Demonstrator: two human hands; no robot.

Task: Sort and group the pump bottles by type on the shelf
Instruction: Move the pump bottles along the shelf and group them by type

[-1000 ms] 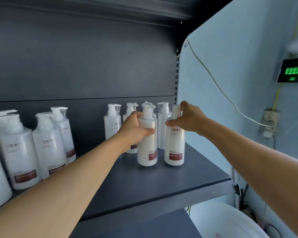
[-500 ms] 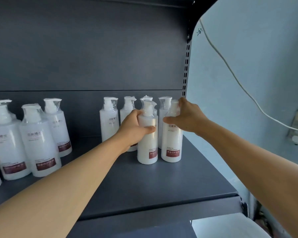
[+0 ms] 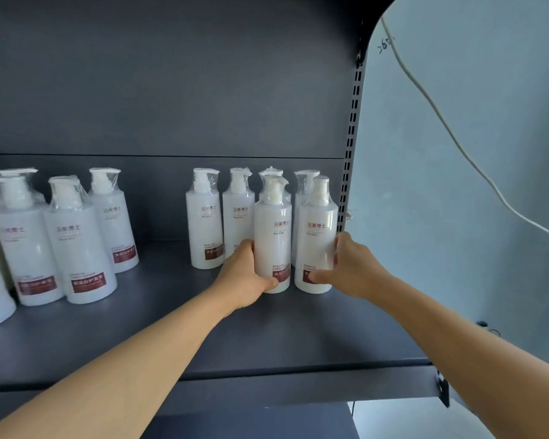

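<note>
The left hand [image 3: 246,280] gripped the base of a slim bottle [image 3: 273,236], thumb curled across its dark red label. The right hand [image 3: 349,269] gripped the neighbouring slim bottle [image 3: 317,239] low down, thumb on the label and fingers round its right side. Both bottles stood upright on the shelf [image 3: 267,337], just beside each other, near its right edge and in front of the back row [image 3: 222,217] of like slim bottles standing against the rear panel. Toward the shelf's left edge, well apart from these, stood a group of wider bottles [image 3: 76,242], all white with shrink-wrapped pumps and red labels. A slotted upright [image 3: 351,147] closed the shelf on the right, and beyond it a white cable [image 3: 450,137] ran down the pale wall.
</note>
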